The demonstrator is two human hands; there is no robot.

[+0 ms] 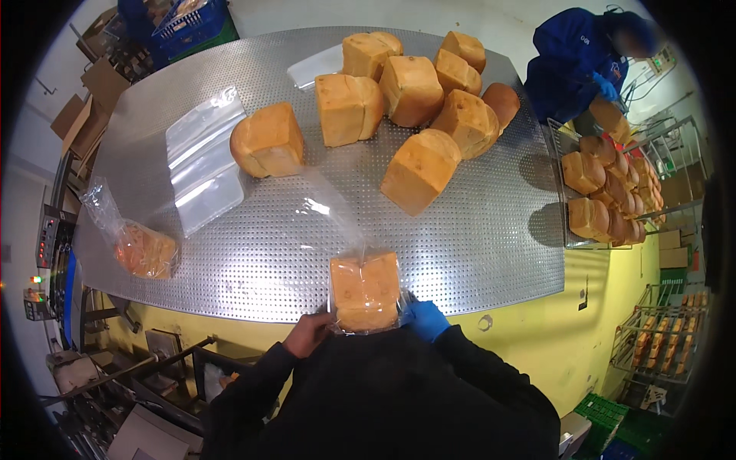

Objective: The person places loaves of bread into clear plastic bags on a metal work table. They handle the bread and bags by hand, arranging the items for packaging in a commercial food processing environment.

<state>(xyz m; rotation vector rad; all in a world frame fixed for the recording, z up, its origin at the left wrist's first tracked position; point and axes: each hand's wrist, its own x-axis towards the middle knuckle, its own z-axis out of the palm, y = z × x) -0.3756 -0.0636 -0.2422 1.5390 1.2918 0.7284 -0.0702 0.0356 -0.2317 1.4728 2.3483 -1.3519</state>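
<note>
At the near edge of a perforated metal table point(276, 287) lies a loaf of bread in a clear plastic bag point(364, 290), its loose end stretching away across the table. My bare left hand point(309, 335) grips the bag's lower left corner. On the right side, my right hand point(426, 321), in a blue glove, holds the bag's edge; its fingertips are partly hidden. Several unwrapped loaves point(421, 171) stand farther back, one point(269, 141) beside a stack of flat clear bags point(201, 172). Another bagged loaf point(146, 252) rests at the left.
A co-worker in blue point(569, 63) stands beyond the table's right end, near a rack of loaves point(589, 218). Blue crates point(187, 26) sit beyond the far left edge. Machinery with a control panel point(49, 236) borders the left side. More flat bags point(316, 66) lie at the back.
</note>
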